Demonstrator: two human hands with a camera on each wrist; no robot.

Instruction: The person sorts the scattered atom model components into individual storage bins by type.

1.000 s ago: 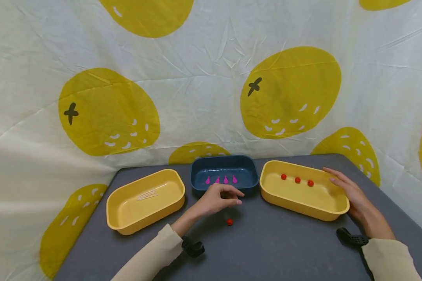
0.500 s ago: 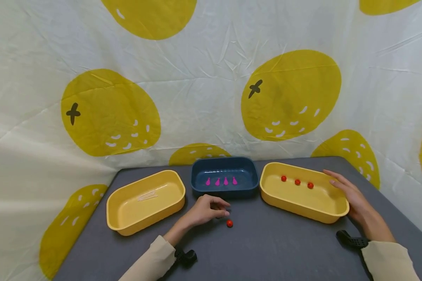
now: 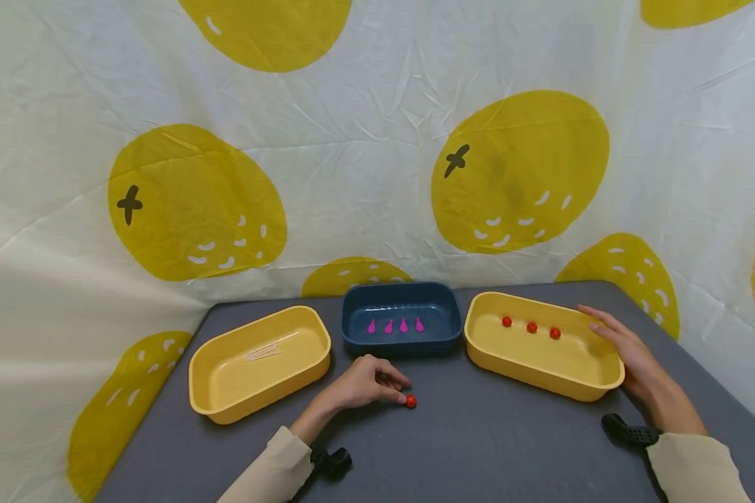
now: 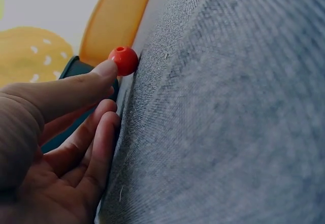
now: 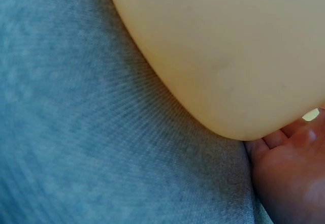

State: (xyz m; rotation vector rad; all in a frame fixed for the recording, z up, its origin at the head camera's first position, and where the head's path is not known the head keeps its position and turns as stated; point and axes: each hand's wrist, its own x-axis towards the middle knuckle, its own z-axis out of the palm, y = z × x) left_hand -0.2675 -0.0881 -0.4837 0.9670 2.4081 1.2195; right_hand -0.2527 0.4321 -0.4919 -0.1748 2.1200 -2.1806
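My left hand (image 3: 368,383) is low over the table, with its thumb tip against a small red bead (image 3: 411,401). In the left wrist view the thumb (image 4: 96,76) overlaps the near side of the bead (image 4: 124,60), whose hole faces up. The other fingers are loosely bent below, apart from the bead. My right hand (image 3: 635,356) holds the right end of a yellow tray (image 3: 544,377), thumb over the rim and fingers along the outside. Three more red beads (image 3: 532,327) lie in a row in that tray. The right wrist view shows the palm (image 5: 289,173) beside the tray's rounded corner.
A dark blue tray (image 3: 403,347) at the back middle holds several small pink pieces (image 3: 404,325). To the left stands another yellow tray (image 3: 226,412) with several thin pale sticks (image 3: 263,351). A white curtain with yellow fruit prints (image 3: 377,202) hangs behind the table.
My left hand has come down and left from in front of the blue tray, and its thumb has reached the bead on the table. The right hand stays on the yellow tray.
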